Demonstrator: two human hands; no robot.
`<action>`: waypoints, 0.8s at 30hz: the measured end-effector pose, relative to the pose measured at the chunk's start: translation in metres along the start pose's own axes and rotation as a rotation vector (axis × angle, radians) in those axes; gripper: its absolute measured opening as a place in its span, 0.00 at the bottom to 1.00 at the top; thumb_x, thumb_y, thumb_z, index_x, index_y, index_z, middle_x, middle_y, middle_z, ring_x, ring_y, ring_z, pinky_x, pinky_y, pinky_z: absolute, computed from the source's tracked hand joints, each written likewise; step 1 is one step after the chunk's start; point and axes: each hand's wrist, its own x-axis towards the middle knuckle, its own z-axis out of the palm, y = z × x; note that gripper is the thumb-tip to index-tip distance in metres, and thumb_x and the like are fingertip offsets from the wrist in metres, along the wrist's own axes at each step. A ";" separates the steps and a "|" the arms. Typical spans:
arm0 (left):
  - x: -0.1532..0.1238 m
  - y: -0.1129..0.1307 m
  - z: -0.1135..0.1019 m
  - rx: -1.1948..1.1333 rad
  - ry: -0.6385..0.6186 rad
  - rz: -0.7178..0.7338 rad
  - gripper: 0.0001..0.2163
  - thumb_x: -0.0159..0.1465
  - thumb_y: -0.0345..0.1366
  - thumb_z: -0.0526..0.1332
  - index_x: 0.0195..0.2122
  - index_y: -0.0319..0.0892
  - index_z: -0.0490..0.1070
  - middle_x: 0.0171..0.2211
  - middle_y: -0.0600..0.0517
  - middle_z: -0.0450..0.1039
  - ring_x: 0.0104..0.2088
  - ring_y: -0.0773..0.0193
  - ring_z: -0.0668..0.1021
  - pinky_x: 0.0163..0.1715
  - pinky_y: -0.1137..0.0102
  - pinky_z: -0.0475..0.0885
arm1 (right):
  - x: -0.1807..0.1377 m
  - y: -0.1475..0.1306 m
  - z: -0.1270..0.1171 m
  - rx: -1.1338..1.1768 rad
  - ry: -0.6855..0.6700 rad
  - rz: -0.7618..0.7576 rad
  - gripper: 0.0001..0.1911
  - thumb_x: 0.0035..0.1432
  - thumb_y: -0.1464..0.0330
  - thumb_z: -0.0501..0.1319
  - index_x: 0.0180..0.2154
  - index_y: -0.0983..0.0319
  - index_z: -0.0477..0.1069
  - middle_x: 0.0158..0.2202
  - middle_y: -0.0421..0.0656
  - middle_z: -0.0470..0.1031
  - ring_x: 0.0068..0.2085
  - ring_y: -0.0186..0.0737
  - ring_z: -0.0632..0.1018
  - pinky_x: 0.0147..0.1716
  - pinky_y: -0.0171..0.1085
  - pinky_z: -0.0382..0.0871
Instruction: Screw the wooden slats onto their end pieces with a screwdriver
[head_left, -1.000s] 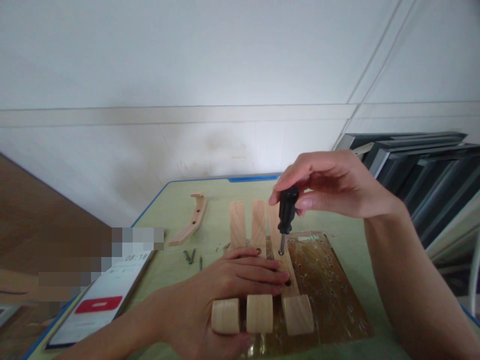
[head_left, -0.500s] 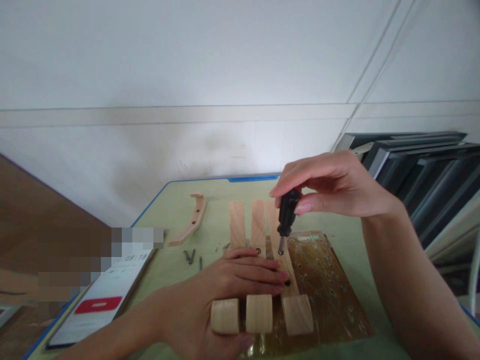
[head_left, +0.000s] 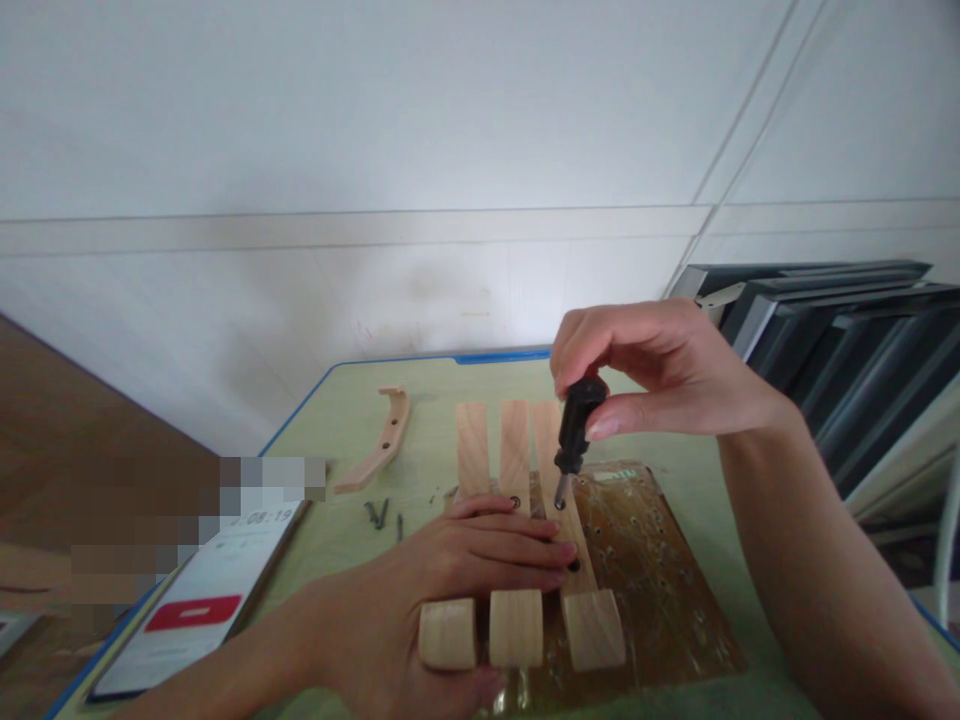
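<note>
We are holding a screwdriver to the right strip

At the bottom centre of the frame, the raised end blocks of three wooden strips are facing us: the left strip, the middle strip and the right strip. Our left hand is lying across them, its fingers stretched and unclenched, its thumb showing below the blocks. A brown board is lying under the strips and reaching toward the lower right. At lower left, a phone is resting with its screen lit. Right of centre, our right hand is grasping the screwdriver's black handle between thumb and fingers; the shaft is slanting down to the upper visible hole in the right strip. We cannot tell whether a screw is sitting there. Left of centre, dark screws are lying near a curved wooden piece on the pale green table. Beyond, dark panels are leaning at the right edge, and a white wall is filling the top.
</note>
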 end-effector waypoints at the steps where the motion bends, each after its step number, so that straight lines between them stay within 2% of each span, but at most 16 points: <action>1: 0.000 0.000 0.000 -0.001 0.003 0.002 0.30 0.53 0.33 0.59 0.58 0.44 0.54 0.57 0.50 0.64 0.58 0.58 0.65 0.61 0.62 0.51 | 0.000 0.000 0.001 0.016 0.001 0.006 0.09 0.48 0.74 0.65 0.31 0.68 0.66 0.31 0.42 0.71 0.34 0.31 0.71 0.32 0.33 0.65; 5: 0.002 0.000 -0.001 0.010 0.007 0.006 0.30 0.54 0.33 0.58 0.58 0.45 0.52 0.57 0.50 0.63 0.58 0.59 0.65 0.61 0.62 0.51 | 0.001 -0.003 0.006 0.069 -0.032 0.057 0.10 0.50 0.74 0.63 0.29 0.65 0.60 0.33 0.44 0.74 0.36 0.35 0.74 0.32 0.34 0.65; 10: 0.006 0.002 -0.003 0.040 -0.010 0.025 0.29 0.53 0.32 0.58 0.57 0.43 0.53 0.57 0.50 0.64 0.58 0.60 0.65 0.61 0.64 0.51 | 0.002 -0.009 0.011 0.057 -0.070 0.104 0.13 0.53 0.73 0.60 0.26 0.62 0.53 0.25 0.42 0.72 0.29 0.35 0.75 0.24 0.33 0.62; 24: 0.002 0.000 -0.001 0.059 -0.001 0.028 0.28 0.54 0.33 0.58 0.57 0.41 0.53 0.56 0.49 0.64 0.58 0.58 0.65 0.61 0.61 0.53 | 0.001 -0.008 0.011 0.091 -0.069 0.130 0.16 0.52 0.69 0.62 0.27 0.61 0.52 0.23 0.38 0.68 0.26 0.33 0.73 0.20 0.31 0.56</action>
